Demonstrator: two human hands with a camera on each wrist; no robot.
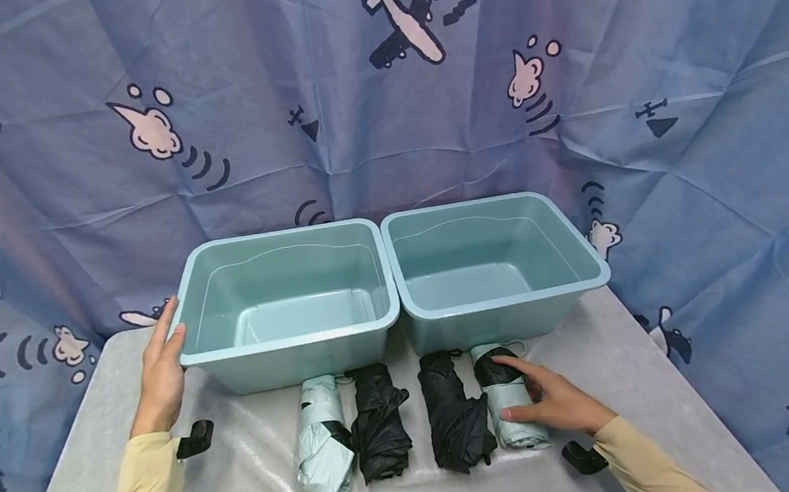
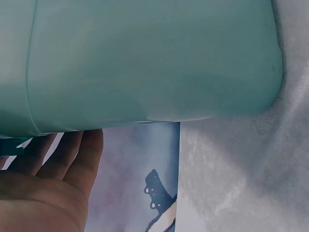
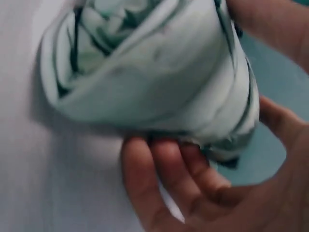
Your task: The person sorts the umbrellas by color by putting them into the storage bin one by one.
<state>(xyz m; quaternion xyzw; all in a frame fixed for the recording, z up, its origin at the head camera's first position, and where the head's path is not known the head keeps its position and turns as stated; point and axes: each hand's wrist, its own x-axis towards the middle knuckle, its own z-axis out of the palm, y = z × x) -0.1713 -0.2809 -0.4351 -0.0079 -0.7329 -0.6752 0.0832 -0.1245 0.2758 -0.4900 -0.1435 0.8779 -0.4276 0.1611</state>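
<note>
- The right hand [image 1: 551,399] grips the right pale green umbrella [image 1: 507,393], thumb on its near part and a finger across its black band; the wrist view shows more fingertips against its side.
- That umbrella, folded and rolled, lies on the table [image 1: 245,470], in front of the right bin [image 1: 503,319] and nearest the right edge of the row.
- The left hand [image 1: 159,379] is extended, fingers fairly straight, touching the outer left side of the left bin [image 1: 291,361].
- Both green bins stand side by side toward the table's far edge, the left one near the far left corner.
- Just left of the gripped umbrella lies a black umbrella [image 1: 452,416]; farther left come a second black one [image 1: 381,432] and another pale green one [image 1: 320,446], side by side.
- A blue printed curtain [image 1: 353,122] hangs behind the bins.
</note>
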